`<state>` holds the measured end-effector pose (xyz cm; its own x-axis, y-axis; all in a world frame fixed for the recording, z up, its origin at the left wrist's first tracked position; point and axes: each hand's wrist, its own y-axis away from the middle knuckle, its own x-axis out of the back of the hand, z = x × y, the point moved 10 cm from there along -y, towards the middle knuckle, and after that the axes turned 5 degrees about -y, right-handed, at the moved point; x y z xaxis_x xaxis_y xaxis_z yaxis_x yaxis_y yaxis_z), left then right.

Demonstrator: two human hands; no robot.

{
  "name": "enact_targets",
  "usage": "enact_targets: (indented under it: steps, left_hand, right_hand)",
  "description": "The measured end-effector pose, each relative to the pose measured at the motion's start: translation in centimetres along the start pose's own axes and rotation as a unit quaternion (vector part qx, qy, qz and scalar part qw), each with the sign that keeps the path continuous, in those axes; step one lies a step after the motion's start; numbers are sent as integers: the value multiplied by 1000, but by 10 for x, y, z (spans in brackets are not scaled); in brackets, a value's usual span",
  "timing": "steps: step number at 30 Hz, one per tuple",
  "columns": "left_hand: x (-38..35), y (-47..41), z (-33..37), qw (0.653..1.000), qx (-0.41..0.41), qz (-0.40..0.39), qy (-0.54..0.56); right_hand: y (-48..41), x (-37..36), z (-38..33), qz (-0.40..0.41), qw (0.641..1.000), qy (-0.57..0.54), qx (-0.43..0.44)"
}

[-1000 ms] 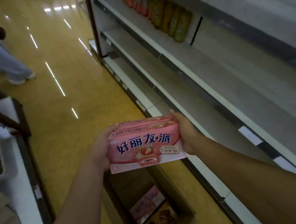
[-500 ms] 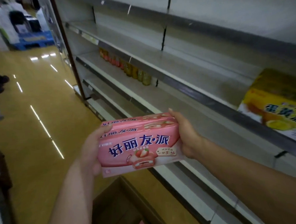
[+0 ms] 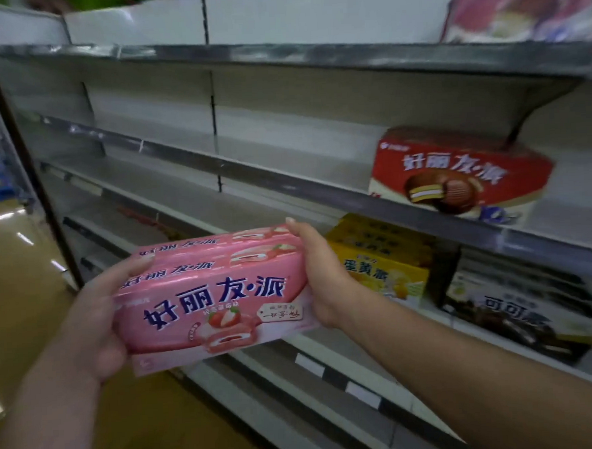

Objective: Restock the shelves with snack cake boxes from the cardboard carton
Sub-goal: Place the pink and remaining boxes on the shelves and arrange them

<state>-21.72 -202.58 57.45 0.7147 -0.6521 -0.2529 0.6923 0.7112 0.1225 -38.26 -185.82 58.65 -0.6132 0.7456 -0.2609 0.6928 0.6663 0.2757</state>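
- Since half a second ago the view has lifted and swung right: the carton at the bottom edge has gone from sight, and a red box [image 3: 456,174], a dark box [image 3: 522,312] and a pink-and-red box [image 3: 523,6] on the top shelf have come into view; the yellow boxes [image 3: 382,264] now sit just beyond the right hand.
- The grip on the pink boxes [image 3: 212,297] is unchanged: the left hand [image 3: 97,320] clasps the left end, the right hand [image 3: 321,274] the right end, fingers curled over the top edges.
- They are held in front of the shelves [image 3: 285,187], off any surface, with the long axis running left to right, the right end slightly higher and farther, the printed face toward the camera.
- They look like at least two stacked pink cartons with blue Chinese lettering, a strawberry and a cut pink cake pictured.
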Motion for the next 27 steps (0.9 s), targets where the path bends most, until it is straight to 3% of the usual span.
enact_targets:
  steps: [17, 27]
  left_hand:
    - [-180, 84, 62, 986, -75, -143, -47]
    - [-320, 127, 58, 966, -78, -240, -56]
  right_hand:
    - [138, 138, -103, 73, 990, -50, 108]
    - [213, 256, -148, 130, 974, -79, 165]
